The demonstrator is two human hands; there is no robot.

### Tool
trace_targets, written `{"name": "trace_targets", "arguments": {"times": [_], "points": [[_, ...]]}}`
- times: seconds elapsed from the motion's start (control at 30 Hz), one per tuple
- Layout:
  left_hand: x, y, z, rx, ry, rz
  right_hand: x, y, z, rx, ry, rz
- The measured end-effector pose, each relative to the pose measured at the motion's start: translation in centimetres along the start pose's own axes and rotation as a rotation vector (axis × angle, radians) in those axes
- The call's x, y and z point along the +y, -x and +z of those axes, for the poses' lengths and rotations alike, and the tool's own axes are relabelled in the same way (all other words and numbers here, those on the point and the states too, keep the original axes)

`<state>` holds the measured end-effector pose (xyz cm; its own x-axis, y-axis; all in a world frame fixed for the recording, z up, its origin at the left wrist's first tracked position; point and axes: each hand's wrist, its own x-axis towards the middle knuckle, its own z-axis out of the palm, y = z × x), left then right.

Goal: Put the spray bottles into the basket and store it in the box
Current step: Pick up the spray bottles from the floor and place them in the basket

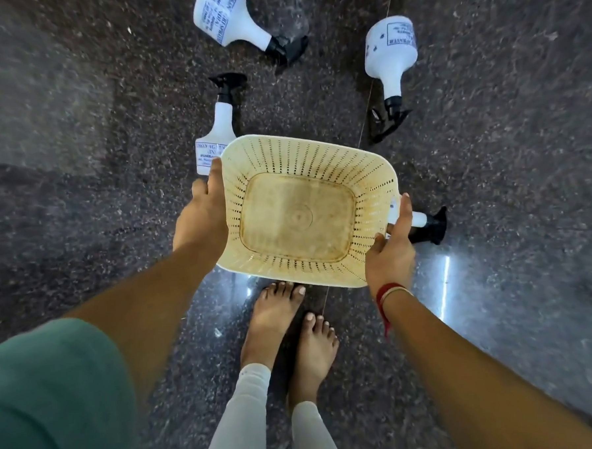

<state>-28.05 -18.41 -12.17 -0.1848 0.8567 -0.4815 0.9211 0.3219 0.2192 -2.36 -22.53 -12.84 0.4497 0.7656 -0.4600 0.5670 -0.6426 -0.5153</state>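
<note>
I hold a cream perforated plastic basket (364, 172) above the floor, its inside bare. My left hand (201, 215) grips its left rim and my right hand (392, 250) grips its right rim. Several white spray bottles with black trigger heads lie on the floor. One bottle (228, 15) is at the top. Another (390, 58) lies top right. A third bottle (219, 125) is partly hidden behind the basket's left corner. Of a fourth bottle (428, 222) only the neck and trigger show past my right hand.
The floor (77, 132) is dark speckled polished stone with bright light reflections (445, 285) at the lower right. My bare feet (293, 327) stand just below the basket. No box is in view.
</note>
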Motion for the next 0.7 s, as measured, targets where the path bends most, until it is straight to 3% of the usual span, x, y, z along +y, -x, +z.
{"name": "trace_targets", "arguments": {"times": [0.7], "points": [[-0.7, 1.1, 2.8, -0.033, 0.065, -0.017, 2.8, -0.6, 2.3, -0.042, -0.046, -0.019]]}}
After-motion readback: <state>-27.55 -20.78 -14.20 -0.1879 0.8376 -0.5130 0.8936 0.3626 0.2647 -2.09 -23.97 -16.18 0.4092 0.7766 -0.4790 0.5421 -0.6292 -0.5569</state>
